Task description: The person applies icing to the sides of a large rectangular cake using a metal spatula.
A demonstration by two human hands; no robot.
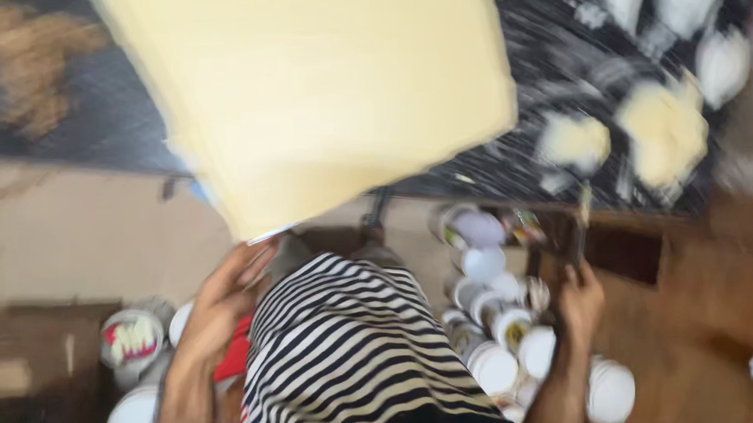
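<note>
- A large pale yellow sheet (322, 97), flat, smooth and matte like foam or board, is held up by the left hand (221, 304); its lower corner is pinched at the fingertips, and the sheet rises up and away from that hand.
- A thin dark tool (581, 221), narrow and stick-like, is gripped by the right hand (581, 300) with the fingers closed round its lower end; what kind of tool it is cannot be told through the blur.
- A black-and-white striped cloth (348, 346), soft and folded, is seen between the two hands.
- Round white tubs (493, 316) with lids, smooth and plastic-looking, are crowded just left of the right hand and below it.
- A dark ribbed mat (516, 148) with pale yellow scraps (661, 131) on it is spread beyond the right hand, its near edge just above that hand.
- A bare brown floor (697, 317) is seen to the right of the right hand.
</note>
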